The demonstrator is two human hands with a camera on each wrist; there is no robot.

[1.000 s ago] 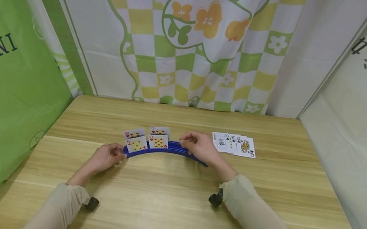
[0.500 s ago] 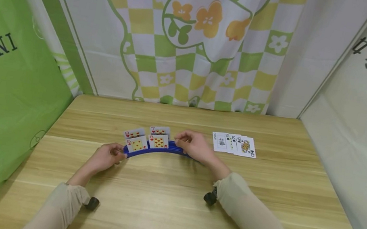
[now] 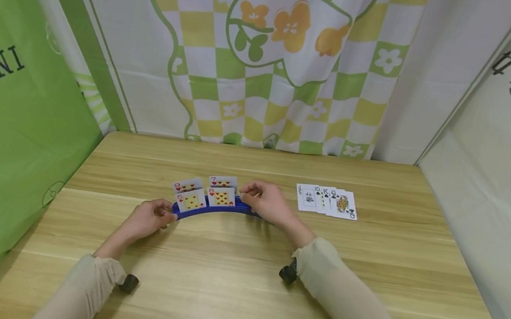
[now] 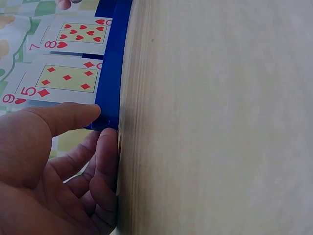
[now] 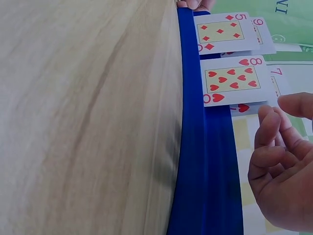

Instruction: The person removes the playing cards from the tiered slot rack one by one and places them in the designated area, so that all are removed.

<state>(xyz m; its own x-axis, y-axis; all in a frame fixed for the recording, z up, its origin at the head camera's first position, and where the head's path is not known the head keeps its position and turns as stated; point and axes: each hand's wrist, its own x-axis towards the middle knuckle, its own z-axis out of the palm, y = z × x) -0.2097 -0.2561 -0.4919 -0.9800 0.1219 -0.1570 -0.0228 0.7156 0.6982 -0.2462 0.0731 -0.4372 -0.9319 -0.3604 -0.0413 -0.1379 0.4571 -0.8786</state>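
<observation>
A curved blue card holder (image 3: 221, 207) lies on the table with two rows of playing cards upright in it. In front are the five of diamonds (image 4: 66, 78) and the eight of hearts (image 5: 234, 81); behind them stand the nine (image 3: 186, 186) and seven of hearts (image 3: 223, 182). At the holder's left end my left hand (image 3: 150, 219) grips it, thumb on top and fingers curled against the end. My right hand (image 3: 268, 203) hovers over the holder's right part, beside the seven. Its fingers are loosely bent, with a gap to the thumb and nothing held.
A fanned row of cards (image 3: 327, 201), among them a joker, a ten, a king and a queen, lies face up at the back right of the wooden table (image 3: 221, 296). Printed curtains (image 3: 267, 93) hang behind the table and at both sides.
My right hand has moved left along the holder, closer to the seven and eight. The left hand and the cards have stayed in place.
</observation>
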